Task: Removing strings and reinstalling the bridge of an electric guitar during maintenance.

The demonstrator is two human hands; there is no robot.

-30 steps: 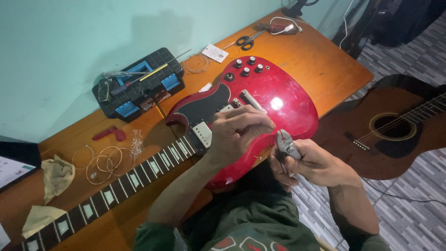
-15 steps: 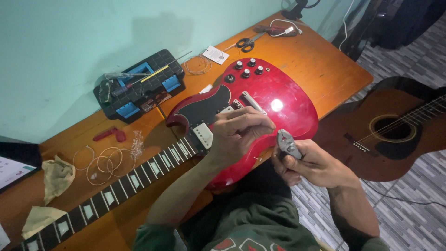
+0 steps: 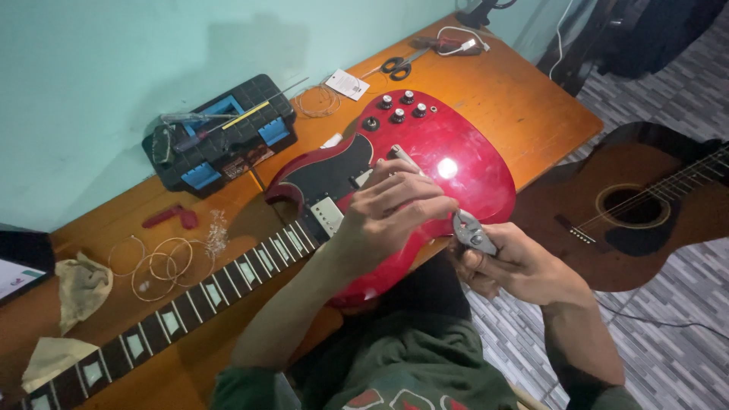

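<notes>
A red electric guitar [image 3: 425,163] lies flat on the wooden table [image 3: 531,99], with its round body near the right end of the table and its long neck running toward the front left corner. The left hand [image 3: 391,216] rests on top of the guitar body, close to the front edge of the table. Its arm comes up from below and bends at the wrist, and its fingers curl down onto the strings near the black plate; I cannot tell if they pinch anything. The right hand [image 3: 512,266] is just off the front edge of the table, beside the guitar body. It is closed tight around a small pair of metal pliers [image 3: 472,231], and the tip of the pliers points up toward the left hand. The two hands are very near each other. A black toolbox [image 3: 220,133] sits by the back edge against the wall. Scissors [image 3: 399,64] lie near the back right corner. Loops of old wire strings [image 3: 152,262] lie on the left part of the table, next to a crumpled cloth [image 3: 80,285]. A brown acoustic guitar [image 3: 638,205] stands on the floor to the right of the table.
</notes>
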